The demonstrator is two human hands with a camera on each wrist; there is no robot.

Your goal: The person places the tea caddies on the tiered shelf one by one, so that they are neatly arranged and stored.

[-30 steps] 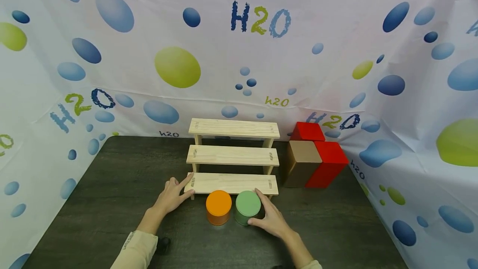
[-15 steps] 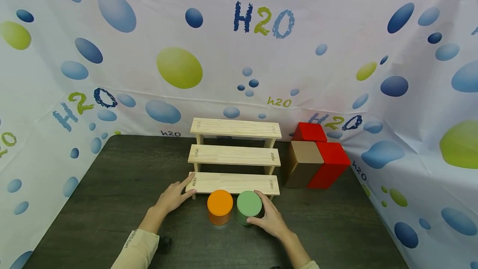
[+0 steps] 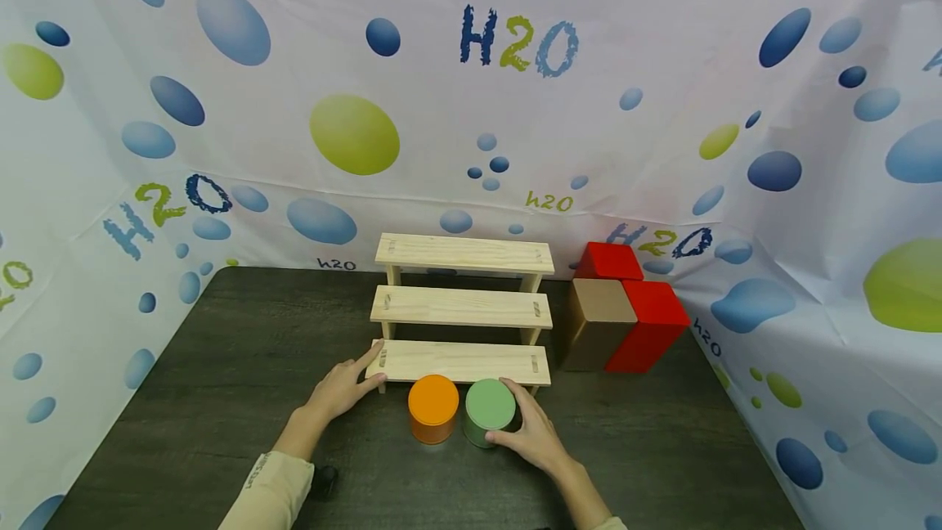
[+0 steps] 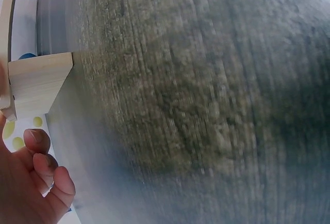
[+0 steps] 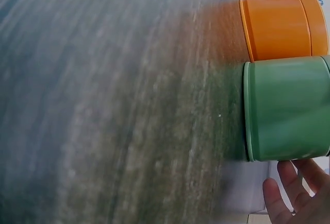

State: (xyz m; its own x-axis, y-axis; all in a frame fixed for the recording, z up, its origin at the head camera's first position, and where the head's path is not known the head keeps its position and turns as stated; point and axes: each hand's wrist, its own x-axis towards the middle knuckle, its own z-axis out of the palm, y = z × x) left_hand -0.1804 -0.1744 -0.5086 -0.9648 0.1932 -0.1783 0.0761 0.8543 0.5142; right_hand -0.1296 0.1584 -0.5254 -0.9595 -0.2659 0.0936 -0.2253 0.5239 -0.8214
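A three-step wooden stand (image 3: 459, 307) stands at the back of the dark table. My left hand (image 3: 337, 387) holds the left end of its lowest step, index finger on top and thumb at the front edge. In the left wrist view, the other fingers (image 4: 64, 181) are bent and touch nothing. A green round canister (image 3: 490, 404) is just in front of that step, on the right. Around its right side my right hand (image 3: 539, 434) grips it, thumb in front and index finger behind. Beside it stands an orange round canister (image 3: 432, 401), upright and untouched, with a narrow gap between the two.
Right of the stand are a tan box (image 3: 599, 325) and two red boxes, one red box (image 3: 655, 324) beside it and another red box (image 3: 607, 260) behind. A patterned curtain (image 3: 441, 105) closes off the back and sides. A small black object (image 3: 324, 482) lies near the left sleeve.
The view has shifted slightly. The green canister and my right hand have come a tiny bit nearer the front. My left hand keeps its place on the step.
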